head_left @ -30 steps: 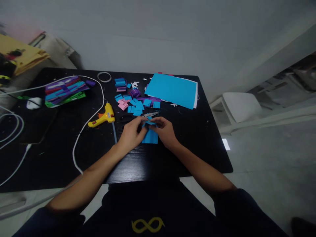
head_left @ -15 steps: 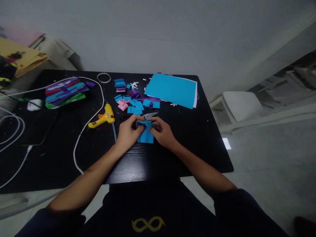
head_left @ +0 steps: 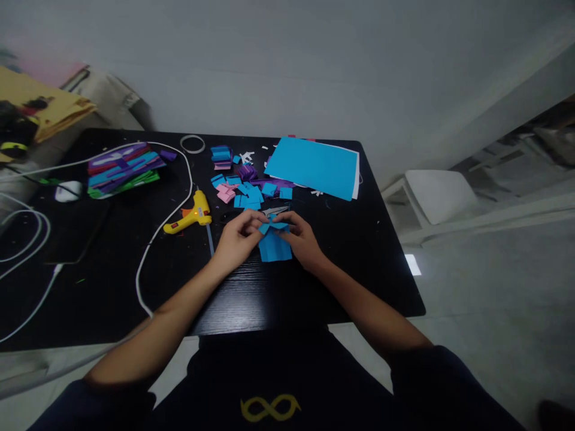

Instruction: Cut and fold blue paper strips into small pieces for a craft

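Observation:
Both my hands meet over the middle of the black table. My left hand and my right hand pinch the top edge of a small blue piece of paper that hangs down between them, its upper edge folded. Just beyond my fingers lie scissors and a scatter of small cut blue, pink and purple paper squares. A yellow hot glue gun rests to the left of my left hand, with a glue stick beside it.
A large blue sheet lies at the far right of the table. A stack of coloured paper strips sits far left. White cables loop across the left half. A tape ring is at the back. A white chair stands right.
The blue paper shifted slightly right and turned between my fingers while both hands stayed pinched on it. The view moved a little.

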A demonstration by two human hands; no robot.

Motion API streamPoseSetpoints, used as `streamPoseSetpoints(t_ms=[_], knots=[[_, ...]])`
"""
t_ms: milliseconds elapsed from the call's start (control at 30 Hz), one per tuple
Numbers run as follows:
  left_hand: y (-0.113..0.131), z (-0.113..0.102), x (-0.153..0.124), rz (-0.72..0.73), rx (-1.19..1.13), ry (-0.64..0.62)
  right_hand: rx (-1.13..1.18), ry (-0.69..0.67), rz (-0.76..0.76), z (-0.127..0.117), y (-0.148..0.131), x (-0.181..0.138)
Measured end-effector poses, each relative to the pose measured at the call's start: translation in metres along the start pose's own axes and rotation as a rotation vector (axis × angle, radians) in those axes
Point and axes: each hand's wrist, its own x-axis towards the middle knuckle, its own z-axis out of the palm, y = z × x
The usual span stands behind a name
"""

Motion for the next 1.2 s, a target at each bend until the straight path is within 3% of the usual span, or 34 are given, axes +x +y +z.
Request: streamPoseSetpoints(t_ms=[200,367,467,600,667,900,1200], knots=[[0.012,-0.005,0.000,-0.229,-0.392,-0.157,0.219,-0.112,0.150,-0.009,-0.005,0.004],[0.014,-0.010,0.002,-0.237,-0.541,-0.228,0.298,-0.211,0.172,-0.015,-0.010,0.006],[0.010,-0.011,0.002,-0.150,-0.349,-0.169,0.252,-0.188,0.150,-0.014,-0.010,0.007],[0.002,-0.010,0.000,0.059,0.150,-0.067,-0.034,-0.062,0.000,-0.007,-0.007,0.005],[-0.001,-0.009,-0.001,0.159,0.273,-0.053,-0.114,-0.027,-0.051,-0.005,-0.004,0.004],[-0.010,-0.011,-0.001,0.150,0.231,-0.040,-0.103,0.023,0.001,-0.007,0.001,0.004],[-0.008,-0.015,0.001,0.149,0.283,0.002,-0.152,0.080,-0.113,-0.007,-0.003,0.003]])
